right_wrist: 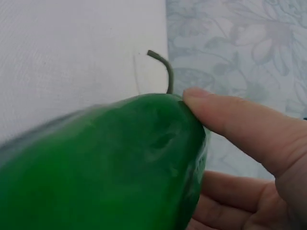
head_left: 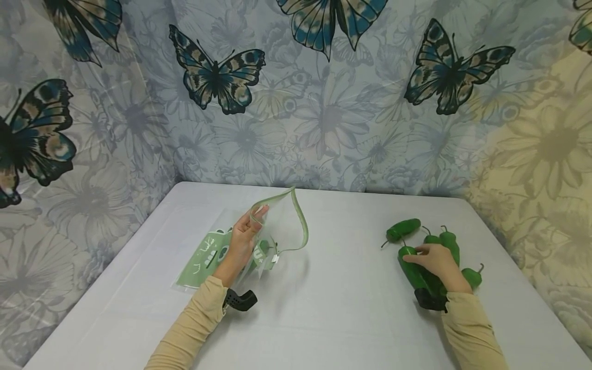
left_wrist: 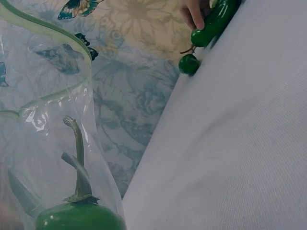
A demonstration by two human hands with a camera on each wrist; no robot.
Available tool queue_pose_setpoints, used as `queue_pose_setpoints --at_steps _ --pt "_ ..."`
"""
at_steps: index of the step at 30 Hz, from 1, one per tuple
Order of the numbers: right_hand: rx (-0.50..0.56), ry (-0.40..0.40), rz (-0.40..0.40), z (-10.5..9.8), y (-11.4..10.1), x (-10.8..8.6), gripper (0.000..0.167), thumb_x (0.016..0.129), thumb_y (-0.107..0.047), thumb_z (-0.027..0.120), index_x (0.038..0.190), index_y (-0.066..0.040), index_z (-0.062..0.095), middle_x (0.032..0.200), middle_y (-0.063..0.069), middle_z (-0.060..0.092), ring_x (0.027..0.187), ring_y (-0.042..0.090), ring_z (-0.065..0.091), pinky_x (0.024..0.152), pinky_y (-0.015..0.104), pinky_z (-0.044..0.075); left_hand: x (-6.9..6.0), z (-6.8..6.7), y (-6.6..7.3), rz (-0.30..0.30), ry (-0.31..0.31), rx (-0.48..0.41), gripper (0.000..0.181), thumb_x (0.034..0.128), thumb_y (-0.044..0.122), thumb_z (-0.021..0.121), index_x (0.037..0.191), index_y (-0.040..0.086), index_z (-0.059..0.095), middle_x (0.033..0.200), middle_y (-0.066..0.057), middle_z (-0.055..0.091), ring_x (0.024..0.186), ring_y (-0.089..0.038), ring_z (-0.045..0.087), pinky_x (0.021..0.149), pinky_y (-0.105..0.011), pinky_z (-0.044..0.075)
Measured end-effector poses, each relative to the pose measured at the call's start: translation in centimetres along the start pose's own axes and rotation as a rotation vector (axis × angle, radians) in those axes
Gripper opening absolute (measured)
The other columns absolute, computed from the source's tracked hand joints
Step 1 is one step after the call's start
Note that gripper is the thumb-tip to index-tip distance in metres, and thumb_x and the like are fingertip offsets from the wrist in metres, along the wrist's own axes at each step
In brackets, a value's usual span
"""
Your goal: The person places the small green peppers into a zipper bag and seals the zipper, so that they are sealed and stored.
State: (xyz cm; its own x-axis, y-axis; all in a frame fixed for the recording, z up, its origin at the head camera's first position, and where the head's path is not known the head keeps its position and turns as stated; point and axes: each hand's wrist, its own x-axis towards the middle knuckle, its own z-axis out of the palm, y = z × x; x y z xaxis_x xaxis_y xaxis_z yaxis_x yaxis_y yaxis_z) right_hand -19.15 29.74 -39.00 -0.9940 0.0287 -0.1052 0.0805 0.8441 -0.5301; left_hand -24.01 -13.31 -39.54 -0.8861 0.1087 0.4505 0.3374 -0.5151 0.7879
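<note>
In the head view my left hand (head_left: 242, 240) holds up a clear plastic bag (head_left: 203, 264) with a green printed panel. Its mouth, edged by a green strip (head_left: 302, 226), gapes toward the right. Through the film in the left wrist view, a green pepper (left_wrist: 81, 218) with a curved stem shows inside the bag. On the right, my right hand (head_left: 437, 259) grips a long green pepper (head_left: 410, 268) near its stem end. The right wrist view shows thumb and fingers on either side of this pepper (right_wrist: 110, 163). Part of it is hidden by the hand in the head view.
Around the right hand lie more green peppers: one behind (head_left: 402, 229), one beyond the knuckles (head_left: 449, 244), and one to the right (head_left: 473, 277). All rest on a white table (head_left: 342, 288). A butterfly-patterned cloth (head_left: 324, 128) hangs behind it.
</note>
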Motion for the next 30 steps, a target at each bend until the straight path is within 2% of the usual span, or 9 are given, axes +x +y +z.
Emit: queue_pose_setpoints --at_steps 14,17,20,23,30 --pt "0.04 0.061 -0.034 -0.5 0.0 0.0 0.074 0.081 -0.043 0.063 0.118 0.019 0.044 0.106 0.035 0.049 0.098 0.048 0.046 0.078 0.054 0.041 -0.1 -0.1 -0.2 -0.004 0.01 -0.016 0.052 0.0702 0.033 0.072 0.118 0.019 0.055 0.114 0.004 0.059 0.125 -0.02 0.033 0.104 -0.047 0.007" --pt "0.048 0.061 -0.034 -0.7 -0.1 -0.1 0.074 0.081 -0.043 0.062 0.119 0.018 0.043 0.109 0.036 0.048 0.1 0.049 0.045 0.079 0.055 0.04 -0.1 0.0 -0.2 -0.013 0.011 -0.023 0.062 0.0698 0.034 0.072 0.124 0.012 0.05 0.114 0.003 0.059 0.126 -0.021 0.032 0.104 -0.047 0.007" --pt "0.06 0.052 -0.038 -0.9 -0.1 -0.2 0.074 0.082 -0.042 0.061 0.12 0.018 0.043 0.111 0.036 0.048 0.101 0.049 0.044 0.079 0.055 0.04 -0.2 0.0 -0.1 -0.025 0.0 -0.015 0.078 0.0701 0.034 0.072 0.132 0.0 0.039 0.115 0.003 0.058 0.127 -0.022 0.029 0.104 -0.046 0.008" --pt "0.092 0.033 -0.046 -0.9 -0.2 -0.4 0.073 0.083 -0.041 0.06 0.121 0.018 0.041 0.114 0.037 0.046 0.102 0.049 0.045 0.079 0.053 0.042 -0.2 0.1 0.0 -0.033 -0.009 -0.002 0.089 0.0704 0.035 0.072 0.134 -0.009 0.028 0.115 0.003 0.058 0.128 -0.023 0.026 0.104 -0.046 0.009" --pt "0.19 0.044 -0.069 -1.2 -0.8 -0.7 0.071 0.083 -0.041 0.061 0.124 0.013 0.039 0.115 0.034 0.045 0.09 0.038 0.054 0.072 0.045 0.047 -0.2 0.2 0.1 -0.032 0.0 0.01 0.088 0.0697 0.036 0.072 0.134 -0.007 0.03 0.115 0.004 0.058 0.128 -0.022 0.027 0.103 -0.047 0.009"
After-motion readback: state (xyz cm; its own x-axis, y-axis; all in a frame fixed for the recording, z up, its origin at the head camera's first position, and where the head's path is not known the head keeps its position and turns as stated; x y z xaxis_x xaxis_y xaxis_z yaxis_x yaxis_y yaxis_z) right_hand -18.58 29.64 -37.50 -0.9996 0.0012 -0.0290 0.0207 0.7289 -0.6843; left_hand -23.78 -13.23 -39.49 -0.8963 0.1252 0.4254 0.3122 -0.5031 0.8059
